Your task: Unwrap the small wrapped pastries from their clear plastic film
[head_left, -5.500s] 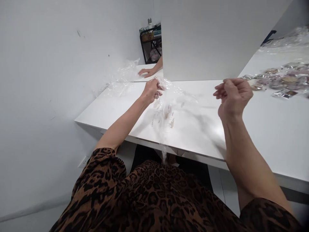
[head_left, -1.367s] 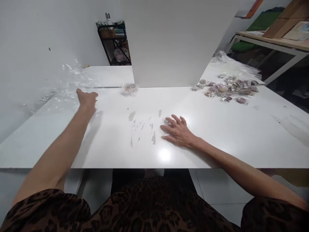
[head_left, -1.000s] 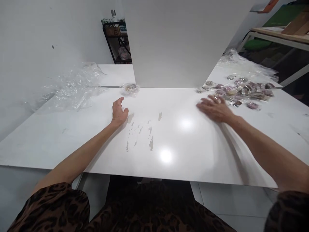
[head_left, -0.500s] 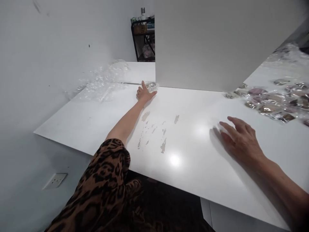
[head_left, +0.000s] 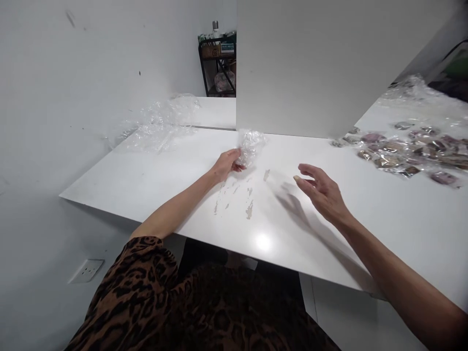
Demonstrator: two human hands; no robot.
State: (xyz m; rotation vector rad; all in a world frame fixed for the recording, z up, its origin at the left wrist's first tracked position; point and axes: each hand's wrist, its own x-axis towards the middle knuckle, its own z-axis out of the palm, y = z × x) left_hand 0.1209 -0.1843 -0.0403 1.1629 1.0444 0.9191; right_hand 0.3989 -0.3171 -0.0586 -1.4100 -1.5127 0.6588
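My left hand is closed around the edge of a crumpled bunch of clear plastic wrap, just in front of the upright white panel. Whether anything lies inside the plastic cannot be made out. To the right, my right hand hovers above the white table with its fingers apart, holding nothing. A gap separates it from the plastic. Between and below the hands, the tabletop shows worn grey patches.
An upright white panel stands across the table's back. Loose clear plastic is heaped at the back left by the wall. Several small plastic-wrapped items are spread on the right. Behind stands a dark shelf rack.
My left hand has gone from the panel's lower left corner toward me, and now grips crumpled clear plastic. The right hand has moved left and lifted off toward the middle.
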